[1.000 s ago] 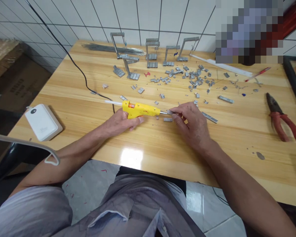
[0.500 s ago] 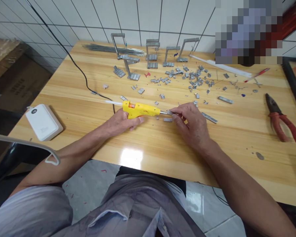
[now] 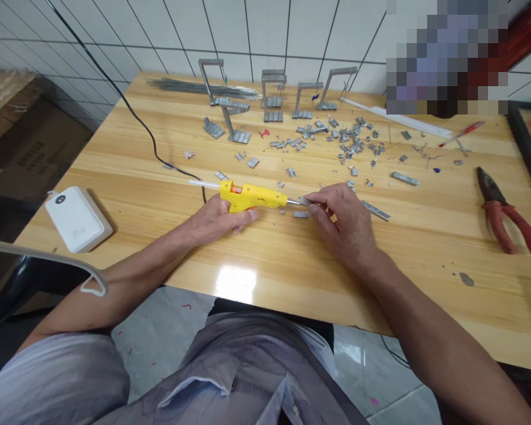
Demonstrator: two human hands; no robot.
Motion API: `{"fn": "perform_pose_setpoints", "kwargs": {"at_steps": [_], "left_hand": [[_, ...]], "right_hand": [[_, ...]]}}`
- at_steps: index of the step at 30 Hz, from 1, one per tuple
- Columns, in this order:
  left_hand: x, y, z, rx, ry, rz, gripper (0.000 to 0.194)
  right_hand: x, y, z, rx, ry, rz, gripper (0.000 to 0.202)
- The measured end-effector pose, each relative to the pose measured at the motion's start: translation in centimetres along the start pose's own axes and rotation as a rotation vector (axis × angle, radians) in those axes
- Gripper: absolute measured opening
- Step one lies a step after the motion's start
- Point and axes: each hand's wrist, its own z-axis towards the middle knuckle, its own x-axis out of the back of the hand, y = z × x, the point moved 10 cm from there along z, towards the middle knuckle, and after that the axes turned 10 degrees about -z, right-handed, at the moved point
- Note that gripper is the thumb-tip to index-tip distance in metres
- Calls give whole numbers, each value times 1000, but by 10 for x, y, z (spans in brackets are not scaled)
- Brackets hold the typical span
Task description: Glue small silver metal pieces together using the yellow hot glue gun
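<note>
My left hand (image 3: 223, 217) is wrapped round the handle of a yellow glue gun (image 3: 259, 197), which lies level with a clear glue stick (image 3: 203, 185) out of its back end. The metal nozzle points right, its tip at a small grey metal piece (image 3: 305, 200). That piece is pinched between thumb and forefinger of my right hand (image 3: 343, 221). Just below the nozzle, a short grey strip (image 3: 301, 215) lies on the wooden table (image 3: 265, 260). Another grey strip (image 3: 376, 211) lies right beside my right hand.
Several small grey frames (image 3: 303, 101) stand at the back, with scattered metal bits (image 3: 351, 141) before them. Red-handled pliers (image 3: 502, 215) and a red pen (image 3: 461, 134) lie right. A white power bank (image 3: 77, 218) sits left, and a black cable (image 3: 148, 133) runs to the gun.
</note>
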Motion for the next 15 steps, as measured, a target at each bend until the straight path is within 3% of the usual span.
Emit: {"fn": "perform_pose_setpoints", "kwargs": {"at_steps": [15], "left_hand": [[2,-3,-1,1,4,2,27]], "right_hand": [[0,3,0,-25,-21,31,17]]}}
